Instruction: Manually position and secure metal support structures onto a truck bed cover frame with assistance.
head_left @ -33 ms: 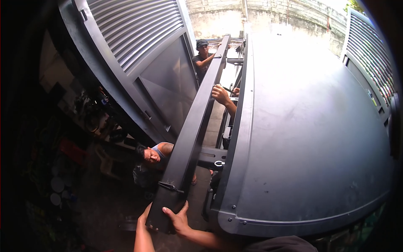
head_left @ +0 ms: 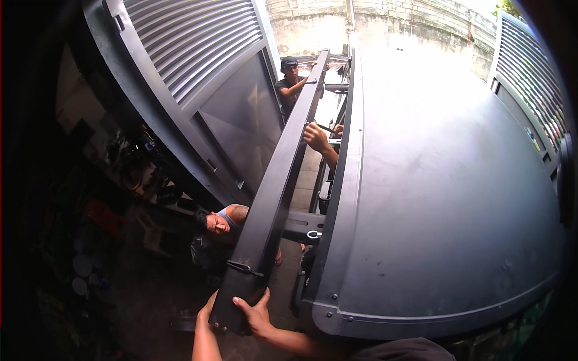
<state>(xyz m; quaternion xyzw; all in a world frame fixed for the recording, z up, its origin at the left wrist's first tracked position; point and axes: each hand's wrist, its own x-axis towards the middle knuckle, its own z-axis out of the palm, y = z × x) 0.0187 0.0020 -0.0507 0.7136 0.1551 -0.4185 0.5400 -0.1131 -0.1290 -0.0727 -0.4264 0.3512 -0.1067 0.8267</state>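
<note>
A long black box-shaped case [head_left: 265, 207], much like a vehicle awning, slants from the lower middle to the far top. Its near end is between my hands. My left hand [head_left: 206, 308] grips the left side, its fingers partly hidden. On the opposite side, my right hand [head_left: 257, 314] clasps the case with the thumb over its top. A strap with a buckle [head_left: 244, 267] crosses the case just beyond my hands. Farther along, another person's hand [head_left: 315, 136] touches the case's right side. A person in a dark cap [head_left: 290, 72] holds the far end.
A large dark flat panel [head_left: 445, 198] fills the right side. A slotted bracket [head_left: 304, 225] with a metal ring bolt [head_left: 313, 234] lies between panel and case. Below the case, at left, is another person [head_left: 218, 222]. A grey louvred gate [head_left: 232, 114] stands at left.
</note>
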